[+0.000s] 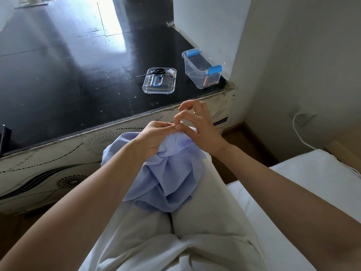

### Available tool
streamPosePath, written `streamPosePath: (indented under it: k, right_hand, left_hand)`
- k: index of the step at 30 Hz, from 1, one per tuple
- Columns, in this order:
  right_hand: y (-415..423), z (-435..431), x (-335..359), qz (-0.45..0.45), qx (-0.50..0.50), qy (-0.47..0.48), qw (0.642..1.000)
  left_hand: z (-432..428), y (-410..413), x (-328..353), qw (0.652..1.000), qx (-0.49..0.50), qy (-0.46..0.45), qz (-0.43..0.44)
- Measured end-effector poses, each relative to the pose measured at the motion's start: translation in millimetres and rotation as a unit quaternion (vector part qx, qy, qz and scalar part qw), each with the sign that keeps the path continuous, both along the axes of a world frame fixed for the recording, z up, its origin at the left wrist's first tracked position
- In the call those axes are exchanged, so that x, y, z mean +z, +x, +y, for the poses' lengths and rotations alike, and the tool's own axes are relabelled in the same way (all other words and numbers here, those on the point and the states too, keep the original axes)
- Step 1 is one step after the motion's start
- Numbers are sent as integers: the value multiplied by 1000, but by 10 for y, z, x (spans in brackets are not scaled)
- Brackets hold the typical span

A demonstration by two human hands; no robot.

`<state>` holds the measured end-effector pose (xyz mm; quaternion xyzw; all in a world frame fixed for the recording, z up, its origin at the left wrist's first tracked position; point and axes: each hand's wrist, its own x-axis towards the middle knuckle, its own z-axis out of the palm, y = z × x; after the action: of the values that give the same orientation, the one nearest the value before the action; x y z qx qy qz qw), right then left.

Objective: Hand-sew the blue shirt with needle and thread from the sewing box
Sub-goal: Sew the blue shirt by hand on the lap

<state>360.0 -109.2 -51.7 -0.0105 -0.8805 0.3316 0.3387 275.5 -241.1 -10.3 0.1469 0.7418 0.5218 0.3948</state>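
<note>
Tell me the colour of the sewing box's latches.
Blue latches on the sewing box, clearest in the head view.

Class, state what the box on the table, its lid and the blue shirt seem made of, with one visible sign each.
Box: clear plastic, probably; contents show through its walls. Lid: the same clear plastic, glossy edges. Blue shirt: thin matte woven cloth, perhaps cotton; it folds softly.

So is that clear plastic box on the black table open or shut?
Open: the box has no cover on top; its lid lies apart on the table, carrying scissors.
</note>
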Motion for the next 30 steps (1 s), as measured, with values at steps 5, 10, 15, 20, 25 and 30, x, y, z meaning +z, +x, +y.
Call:
streamPosePath:
  k: [5, 10, 15, 20, 25, 30]
  right_hand:
    - [51, -135, 244, -19, 105, -100, 989]
    - [155, 61, 275, -150, -5, -352, 924]
    - [252, 376, -15, -306, -270, -313, 857]
    - [261, 270, 71, -216, -182, -289, 914]
    - [113, 40, 148, -176, -87, -225, 954]
    - [35, -20, 71, -173, -91, -205, 959]
  left_hand:
    - [18, -16, -52, 996, 94, -4, -4]
    - [-5, -48, -76, 985, 163, 38, 40]
    - [15, -82, -60, 971, 216, 86, 64]
    - [39, -48, -30, 969, 219, 100, 53]
    - [18, -26, -12, 973, 199, 116, 9]
    - [-4, -31, 10, 976, 187, 113, -5]
